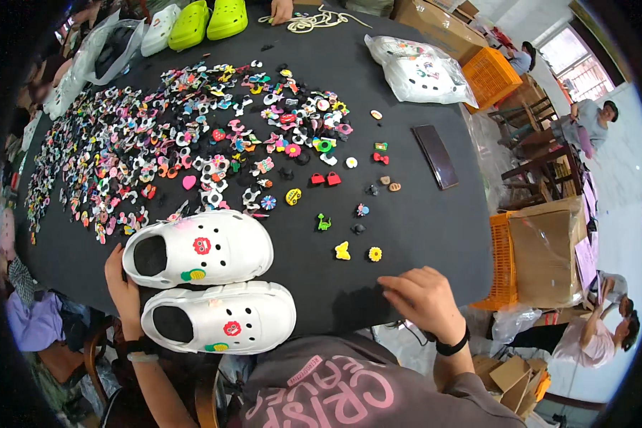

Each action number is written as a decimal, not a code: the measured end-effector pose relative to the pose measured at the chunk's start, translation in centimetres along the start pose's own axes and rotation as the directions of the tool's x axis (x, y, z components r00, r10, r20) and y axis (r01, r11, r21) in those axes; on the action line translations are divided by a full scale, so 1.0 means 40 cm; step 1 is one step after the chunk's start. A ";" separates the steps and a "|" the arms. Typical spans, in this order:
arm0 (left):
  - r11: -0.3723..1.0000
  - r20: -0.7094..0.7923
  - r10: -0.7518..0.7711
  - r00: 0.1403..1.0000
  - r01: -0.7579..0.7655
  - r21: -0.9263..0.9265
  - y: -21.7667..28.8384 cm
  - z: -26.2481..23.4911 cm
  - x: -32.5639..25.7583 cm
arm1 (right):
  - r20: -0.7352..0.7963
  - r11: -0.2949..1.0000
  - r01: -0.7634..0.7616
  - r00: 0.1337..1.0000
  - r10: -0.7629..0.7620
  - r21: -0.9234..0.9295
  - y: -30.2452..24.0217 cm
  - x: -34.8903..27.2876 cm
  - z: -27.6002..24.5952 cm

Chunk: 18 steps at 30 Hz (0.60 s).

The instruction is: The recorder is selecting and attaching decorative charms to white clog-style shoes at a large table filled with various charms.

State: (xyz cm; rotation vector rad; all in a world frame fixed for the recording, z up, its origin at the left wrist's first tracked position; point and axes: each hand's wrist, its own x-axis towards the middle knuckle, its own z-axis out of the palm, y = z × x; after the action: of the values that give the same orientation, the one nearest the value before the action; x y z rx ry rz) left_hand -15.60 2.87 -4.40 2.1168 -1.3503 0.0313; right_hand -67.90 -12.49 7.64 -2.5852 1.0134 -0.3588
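Two white clogs lie side by side at the table's near left, toes to the right: the far clog (242,246) and the near clog (267,321). Each carries a red charm and a green-and-yellow pineapple-like charm. My left hand (123,289) rests against their heels, its fingers stretched along the far clog's heel; the thumb is hidden. Over the near table edge is my right hand (428,299), with fingers loosely bent and nothing visible in them. Nearest to it lie a sunflower charm (374,254) and a yellow butterfly charm (342,250).
A large heap of shoe charms (143,143) covers the table's left half. Several loose charms, including a green dinosaur (324,222), lie mid-table. A dark phone (435,157) and bagged white clogs (424,70) are rightward. Lime clogs (227,18) and another person's hand (282,10) are at the far edge.
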 end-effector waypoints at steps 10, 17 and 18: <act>0.999 -0.050 0.014 0.999 -0.012 0.050 -0.011 0.002 -0.021 | -0.218 0.999 0.045 0.975 -0.042 0.012 -0.015 0.006 -0.127; 0.997 -0.069 0.040 0.997 -0.035 0.064 0.005 0.006 -0.007 | -0.406 0.723 0.424 0.888 -0.214 0.546 0.087 -0.133 -0.322; 0.998 -0.082 0.035 0.996 -0.031 0.055 -0.002 0.007 -0.017 | -0.646 0.746 0.409 0.762 0.036 0.525 0.085 -0.160 -0.309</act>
State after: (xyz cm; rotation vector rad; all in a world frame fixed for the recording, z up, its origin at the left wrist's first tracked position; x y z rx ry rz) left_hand -15.93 3.30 -4.90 2.1132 -1.3493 0.1681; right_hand -78.87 -13.12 16.83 -1.9249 0.5970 -1.4350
